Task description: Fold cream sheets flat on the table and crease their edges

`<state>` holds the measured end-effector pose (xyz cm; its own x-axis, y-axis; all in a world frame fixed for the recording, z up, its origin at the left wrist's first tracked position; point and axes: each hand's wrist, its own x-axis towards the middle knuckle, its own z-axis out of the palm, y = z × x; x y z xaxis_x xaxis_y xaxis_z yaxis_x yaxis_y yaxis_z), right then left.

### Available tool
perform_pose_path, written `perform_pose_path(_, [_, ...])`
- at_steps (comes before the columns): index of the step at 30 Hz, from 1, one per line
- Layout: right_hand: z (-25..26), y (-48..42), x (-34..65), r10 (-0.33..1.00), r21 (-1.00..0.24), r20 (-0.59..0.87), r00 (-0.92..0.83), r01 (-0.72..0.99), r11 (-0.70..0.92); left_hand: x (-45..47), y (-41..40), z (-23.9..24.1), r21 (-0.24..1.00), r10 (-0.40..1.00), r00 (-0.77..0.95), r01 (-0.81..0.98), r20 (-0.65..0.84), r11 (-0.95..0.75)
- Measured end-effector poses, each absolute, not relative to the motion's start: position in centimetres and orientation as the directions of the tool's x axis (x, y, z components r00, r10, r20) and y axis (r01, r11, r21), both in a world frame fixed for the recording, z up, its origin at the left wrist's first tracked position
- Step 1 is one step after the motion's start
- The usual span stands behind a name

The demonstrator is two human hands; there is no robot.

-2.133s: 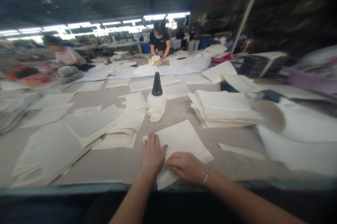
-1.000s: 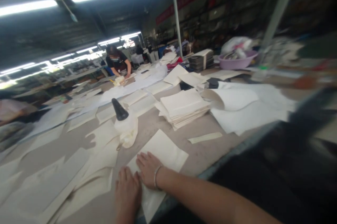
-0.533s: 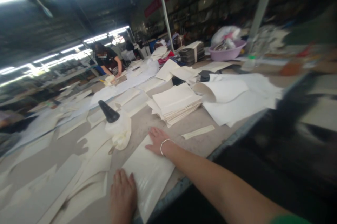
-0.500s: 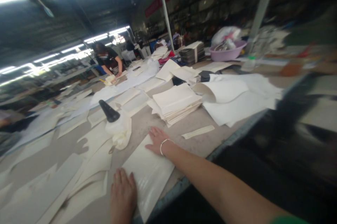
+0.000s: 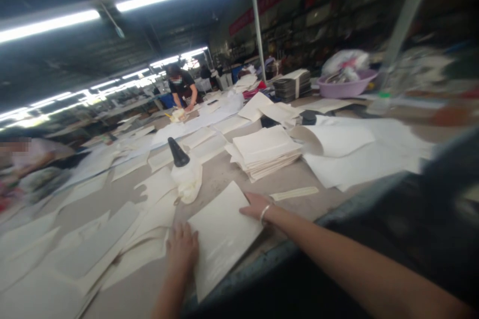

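A smooth cream sheet (image 5: 224, 231), looking like leather or card, lies at the table's near edge. My right hand (image 5: 256, 206) grips its right side, thumb on top and the other fingers partly hidden at the edge. Flat at the sheet's left edge rests my left hand (image 5: 182, 244), fingers stretched out and holding nothing. Just beyond the sheet is a pale, lumpy container with a black cone-shaped top (image 5: 178, 153). A stack of cream sheets (image 5: 265, 144) sits farther back, and a narrow cream strip (image 5: 294, 193) lies beyond my right wrist.
Loose pale sheets (image 5: 101, 239) cover the table's left side. Large white sheets (image 5: 355, 152), one curled, lie at right. Farther back are a tied dark stack (image 5: 292, 85) and a purple basin (image 5: 346, 84). A co-worker (image 5: 181, 87) bends over the far end; another person (image 5: 37, 154) is at left.
My right hand has gone from lying flat on the sheet's top to gripping its right edge. My left hand stays beside the sheet. The camera view has shifted.
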<state>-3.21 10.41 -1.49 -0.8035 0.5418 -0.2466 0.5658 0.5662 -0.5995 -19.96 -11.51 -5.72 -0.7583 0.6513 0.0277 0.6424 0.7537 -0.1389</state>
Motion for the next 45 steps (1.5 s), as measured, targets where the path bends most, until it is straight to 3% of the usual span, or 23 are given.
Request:
perform_pose_path(4, [-1.2,9.5,-2.1,0.481,-0.619,-0.211,-0.851,0.497,0.608,-17.1,-9.4,-4.9,-0.113,0.702,-0.712,0.699,-0.022,0.706])
perform_pose_path(7, [-1.6,8.5,-0.4,0.541,-0.417,-0.251,-0.803,0.594,0.688,-13.8,-8.2,-6.0,-0.092,0.737,-0.674,0.738,-0.052,0.668])
perform_pose_path(10, [-1.8,7.9,0.0,0.535,-0.274,-0.138,-0.833,0.551,0.788,-11.6,-7.7,-6.9,-0.065,0.743,-0.669,0.74,0.027,0.669])
perform_pose_path(13, [-2.4,7.8,-2.0,0.359,-0.37,0.049,-0.932,0.316,0.873,-11.1,-7.7,-6.9,-0.033,0.751,-0.656,0.751,0.077,0.659])
perform_pose_path(15, [-3.6,8.0,-4.0,0.277,-0.405,0.074,-0.958,0.225,0.886,-11.3,-7.8,-6.6,-0.016,0.746,-0.662,0.747,0.074,0.664])
perform_pose_path(20, [-7.0,8.6,-6.5,0.28,-0.399,-0.002,-0.96,0.258,0.88,-12.9,-9.3,-6.5,0.01,0.64,-0.768,0.641,0.036,0.768])
perform_pose_path(25, [-7.7,9.1,-6.3,0.259,-0.409,-0.012,-0.966,0.241,0.88,-14.8,-11.0,-7.0,0.008,0.64,-0.767,0.641,0.042,0.768])
perform_pose_path(36, [-6.2,10.6,-4.9,0.204,-0.507,0.039,-0.978,0.156,0.847,-15.1,-10.8,-7.8,-0.179,0.668,-0.742,0.651,0.055,0.738])
perform_pose_path(39, [-4.6,13.4,-1.8,0.283,-0.512,0.09,-0.955,0.2,0.836,-15.3,-10.9,-8.1,-0.18,0.672,-0.737,0.654,0.067,0.735])
perform_pose_path(41, [-3.6,15.6,1.1,0.36,-0.452,0.107,-0.927,0.277,0.848,-15.2,-10.9,-8.0,-0.188,0.679,-0.732,0.66,0.056,0.727])
perform_pose_path(45, [-3.2,19.6,6.3,0.482,-0.31,-0.013,-0.876,0.461,0.831,-14.7,-10.7,-7.3,-0.227,0.657,-0.754,0.636,0.02,0.737])
